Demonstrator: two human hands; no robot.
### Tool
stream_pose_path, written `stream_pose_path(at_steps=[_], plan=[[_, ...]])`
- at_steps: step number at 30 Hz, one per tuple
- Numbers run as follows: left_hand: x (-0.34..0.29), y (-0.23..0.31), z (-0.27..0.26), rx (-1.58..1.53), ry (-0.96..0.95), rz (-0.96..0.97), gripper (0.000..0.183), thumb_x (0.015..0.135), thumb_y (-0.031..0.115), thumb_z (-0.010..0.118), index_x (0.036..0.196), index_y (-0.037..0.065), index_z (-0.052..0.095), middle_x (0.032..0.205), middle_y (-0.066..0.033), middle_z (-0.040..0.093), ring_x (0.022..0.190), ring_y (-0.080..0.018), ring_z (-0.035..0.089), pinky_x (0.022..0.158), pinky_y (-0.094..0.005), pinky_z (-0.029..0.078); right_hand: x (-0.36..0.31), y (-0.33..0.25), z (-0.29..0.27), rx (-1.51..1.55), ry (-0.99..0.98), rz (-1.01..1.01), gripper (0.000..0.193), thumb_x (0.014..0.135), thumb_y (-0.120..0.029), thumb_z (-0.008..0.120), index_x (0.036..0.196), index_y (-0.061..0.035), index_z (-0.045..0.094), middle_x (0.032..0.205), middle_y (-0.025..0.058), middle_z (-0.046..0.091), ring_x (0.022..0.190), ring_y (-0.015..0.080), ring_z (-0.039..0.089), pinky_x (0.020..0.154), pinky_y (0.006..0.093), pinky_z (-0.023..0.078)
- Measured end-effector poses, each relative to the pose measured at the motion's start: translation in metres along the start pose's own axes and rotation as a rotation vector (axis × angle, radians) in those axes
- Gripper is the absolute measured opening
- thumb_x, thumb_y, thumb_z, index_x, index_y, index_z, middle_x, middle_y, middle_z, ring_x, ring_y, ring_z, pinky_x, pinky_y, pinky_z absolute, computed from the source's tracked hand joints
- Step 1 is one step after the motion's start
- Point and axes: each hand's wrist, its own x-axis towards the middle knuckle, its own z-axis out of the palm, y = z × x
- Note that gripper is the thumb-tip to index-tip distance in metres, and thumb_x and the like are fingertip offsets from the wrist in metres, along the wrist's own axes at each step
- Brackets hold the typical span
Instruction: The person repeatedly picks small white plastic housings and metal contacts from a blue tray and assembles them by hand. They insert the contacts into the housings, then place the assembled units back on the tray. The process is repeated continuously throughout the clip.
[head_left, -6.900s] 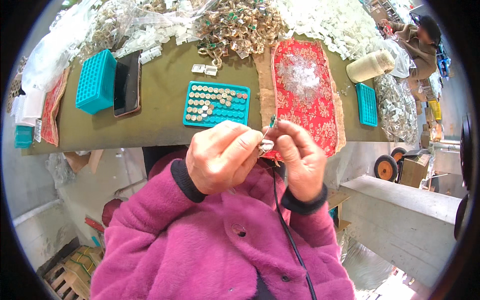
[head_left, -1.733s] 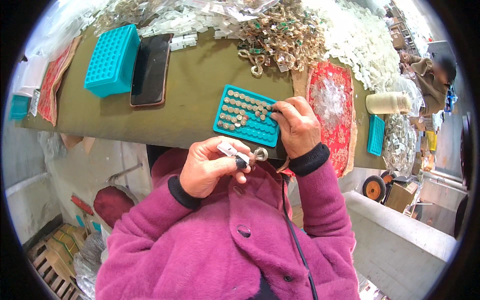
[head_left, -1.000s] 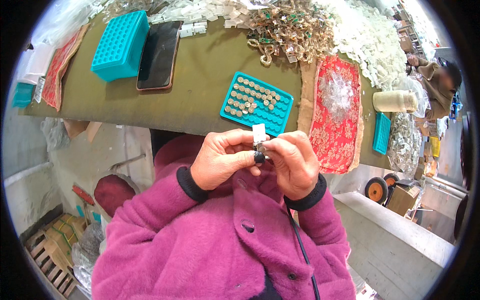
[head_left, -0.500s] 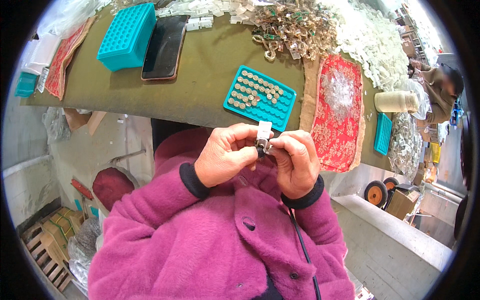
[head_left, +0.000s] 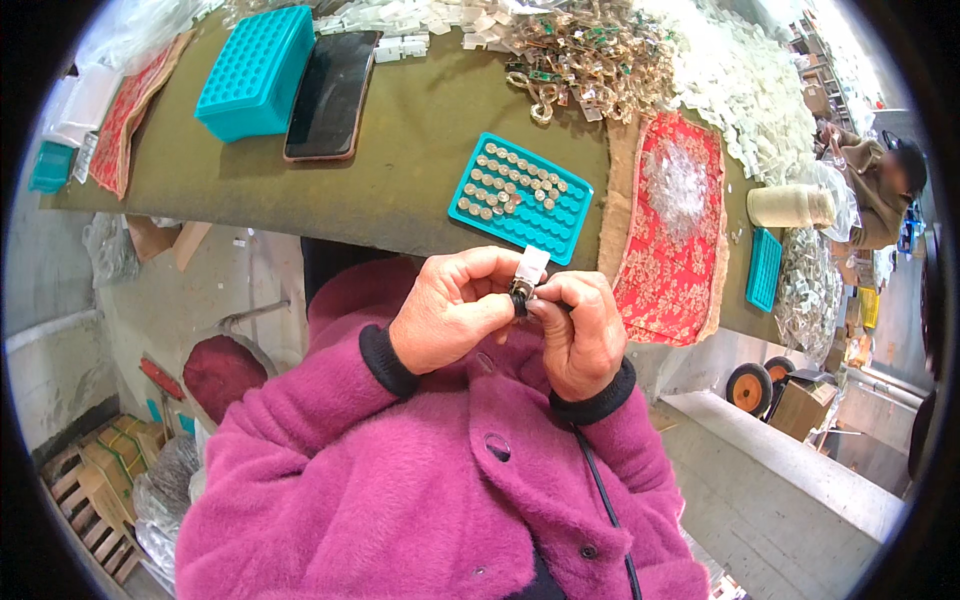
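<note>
My left hand (head_left: 450,312) is closed, thumb and forefinger pinching a small piece with a white block (head_left: 532,263) on top and a metal and black lower end. My right hand (head_left: 580,335) is also closed, its thumb and forefinger pressed to the metal end of the same piece; the fingertips hide part of it. Just beyond my hands lies a teal tray (head_left: 572,232) with round dimples. Several small round silvery discs (head_left: 492,180) sit in it, some gathered unevenly toward its right side.
A teal block with holes (head_left: 255,70) and a dark phone (head_left: 330,95) lie back left. Gold-coloured metal parts (head_left: 590,60) and translucent white pieces (head_left: 745,90) are heaped at the back. A red patterned cloth (head_left: 670,270) lies right, a spool (head_left: 792,205) beyond. Another person (head_left: 875,190) is far right.
My right hand has shifted slightly left and drawn in closer to the left one. The white block leans a little more to the right. My left hand has hardly moved.
</note>
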Motion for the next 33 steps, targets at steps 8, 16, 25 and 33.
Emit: stream_pose_path(at_steps=[8,16,25,33], plan=[[0.000,-0.001,0.000,0.022,0.032,0.038,0.036,0.091,-0.012,0.051,0.120,0.001,0.067,0.097,0.0008,0.068,0.074,-0.0038,0.057,0.061,-0.0205,0.045,0.000,-0.002,0.002,0.008,-0.028,-0.084,0.025,0.089,0.005,0.075,0.111,0.0032,0.064,0.096,0.0187,0.066,0.083,0.0331,0.068,0.072,0.0399,0.057],[0.000,0.001,0.001,-0.015,0.026,0.041,0.035,0.088,-0.012,0.053,0.118,0.000,0.066,0.094,0.0002,0.065,0.070,-0.0036,0.054,0.058,-0.0206,0.042,-0.003,-0.006,0.002,0.018,-0.023,-0.045,0.025,0.090,0.005,0.075,0.112,0.0029,0.064,0.097,0.0185,0.067,0.084,0.0334,0.068,0.073,0.0404,0.057],[0.003,-0.011,-0.001,0.055,0.043,0.150,0.031,0.088,-0.011,0.056,0.114,-0.001,0.068,0.095,-0.0021,0.068,0.071,-0.0055,0.058,0.058,-0.0207,0.044,-0.009,-0.004,0.005,0.070,-0.001,-0.048,0.024,0.090,0.005,0.075,0.111,0.0022,0.064,0.097,0.0187,0.068,0.085,0.0336,0.069,0.073,0.0398,0.058],[-0.002,-0.004,-0.002,-0.006,0.042,0.021,0.025,0.087,-0.011,0.058,0.107,-0.001,0.068,0.089,-0.0026,0.068,0.063,-0.0058,0.056,0.054,-0.0213,0.042,-0.010,0.000,0.004,0.053,0.031,-0.036,0.025,0.090,0.004,0.076,0.111,0.0024,0.063,0.096,0.0183,0.068,0.083,0.0330,0.069,0.072,0.0398,0.058]])
